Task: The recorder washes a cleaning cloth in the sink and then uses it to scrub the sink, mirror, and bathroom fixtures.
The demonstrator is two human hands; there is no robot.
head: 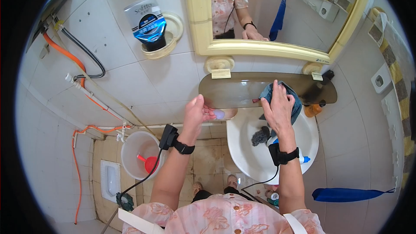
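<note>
My left hand [195, 112] is at the left end of a smoked-glass shelf [234, 92], thumb over its corner and fingers curled below its front edge. Close to those fingertips, a lavender oval bar, apparently soap [219, 114], lies in a soap dish [231, 113]. My right hand [279, 109] presses a blue-grey cloth [295, 102] against the front of the shelf, with the fingers stretched over it. Under that arm is a white washbasin [242, 156]. In it lie a dark grey scouring pad [260, 136] and a white bottle with a blue cap [305, 159], partly hidden by my wrist.
Above the shelf hangs a cream-framed mirror [269, 48]. An orange bottle [312, 110] stands at the basin's back right. On the left are a bucket [128, 151] with a red dipper [151, 164], a squat toilet [110, 178] and an orange hose [66, 52]. A pouch [148, 22] sits in a wall holder.
</note>
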